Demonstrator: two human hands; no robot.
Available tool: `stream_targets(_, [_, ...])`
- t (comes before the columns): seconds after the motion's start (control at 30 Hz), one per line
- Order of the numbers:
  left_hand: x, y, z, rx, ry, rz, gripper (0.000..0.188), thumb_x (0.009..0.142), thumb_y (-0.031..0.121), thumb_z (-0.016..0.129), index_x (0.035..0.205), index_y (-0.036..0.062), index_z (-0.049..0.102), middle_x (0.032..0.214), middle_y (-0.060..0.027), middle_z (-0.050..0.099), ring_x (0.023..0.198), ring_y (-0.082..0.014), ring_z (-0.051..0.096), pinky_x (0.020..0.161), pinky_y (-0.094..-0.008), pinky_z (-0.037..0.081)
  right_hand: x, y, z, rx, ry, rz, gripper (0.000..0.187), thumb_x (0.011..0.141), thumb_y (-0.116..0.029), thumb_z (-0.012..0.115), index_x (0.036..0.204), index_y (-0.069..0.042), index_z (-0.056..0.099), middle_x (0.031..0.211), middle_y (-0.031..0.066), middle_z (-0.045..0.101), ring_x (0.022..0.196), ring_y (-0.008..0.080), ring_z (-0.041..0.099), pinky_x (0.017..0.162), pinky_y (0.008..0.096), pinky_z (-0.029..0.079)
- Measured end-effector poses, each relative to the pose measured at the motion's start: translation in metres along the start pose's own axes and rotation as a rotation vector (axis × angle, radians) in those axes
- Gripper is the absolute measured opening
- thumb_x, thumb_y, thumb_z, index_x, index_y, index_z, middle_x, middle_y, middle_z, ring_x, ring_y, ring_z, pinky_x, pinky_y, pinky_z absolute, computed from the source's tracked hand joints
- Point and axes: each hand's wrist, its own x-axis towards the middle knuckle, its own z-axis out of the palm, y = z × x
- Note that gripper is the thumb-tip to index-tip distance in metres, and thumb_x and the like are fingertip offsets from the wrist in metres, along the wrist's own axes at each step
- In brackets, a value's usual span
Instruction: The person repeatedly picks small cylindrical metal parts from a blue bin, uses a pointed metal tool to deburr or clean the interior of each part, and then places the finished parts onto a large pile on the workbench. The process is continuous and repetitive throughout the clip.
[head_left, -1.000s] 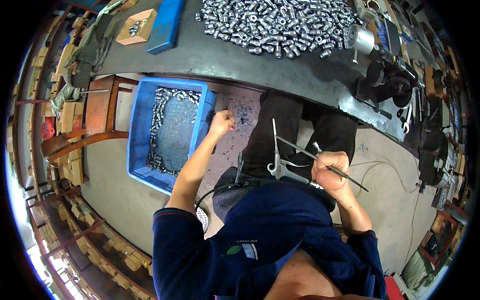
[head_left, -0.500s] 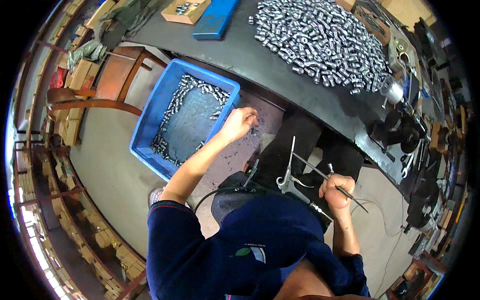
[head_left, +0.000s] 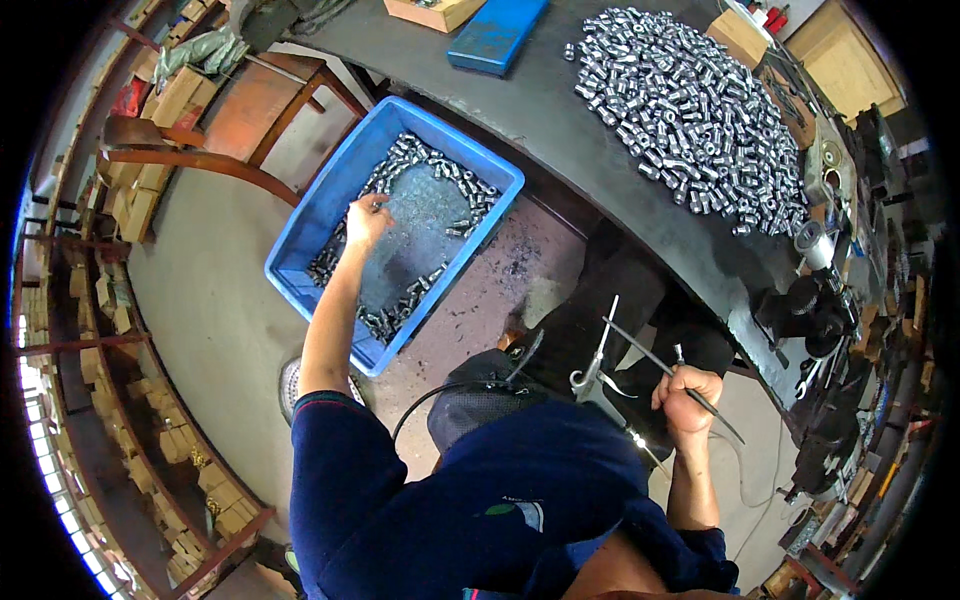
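My left hand is over the left part of a blue plastic bin, close to the small metal fittings heaped along its walls. Its fingers are curled together; what they hold, if anything, is too small to make out. In my right hand, closed in a fist above my lap, is a thin, dark pointed rod held slantwise. A small shiny metal fitting sticks up at the top of that fist. An air blow gun with a long nozzle lies across my lap beside the right hand.
A dark workbench carries a big pile of metal fittings, a blue flat box and a wooden tray. Tools and a dark bench fixture stand at its right. A wooden chair and loaded shelves are on the left.
My left hand has moved left from beyond the bin's right rim to over its inside. My right hand still grips the rod and fitting. The whole view has shifted slightly.
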Motion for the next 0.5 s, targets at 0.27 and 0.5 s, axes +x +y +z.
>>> stream_targets(0.27, [0.039,0.025,0.008,0.882,0.123,0.171,0.036,0.075,0.017,0.059,0.111,0.0151,0.057,0.093,-0.0173,0.065,0.09,-0.0322,0.063,0.079,-0.0437,0.05,0.009,-0.009,0.013,-0.119,0.006,0.037,0.022,0.06,0.012,0.043,0.049,-0.003,0.033,0.047,0.0031,0.04,0.041,0.0106,0.043,0.039,0.0235,0.035])
stream_targets(0.5, [0.045,0.05,0.007,1.077,0.004,0.162,0.031,0.076,0.021,0.06,0.104,0.0083,0.055,0.09,-0.0154,0.066,0.085,-0.0319,0.065,0.073,-0.0436,0.052,0.009,-0.002,0.012,-0.218,-0.046,-0.031,0.022,0.059,0.016,0.04,0.049,-0.002,0.031,0.048,0.0048,0.038,0.04,0.0128,0.04,0.038,0.0249,0.034])
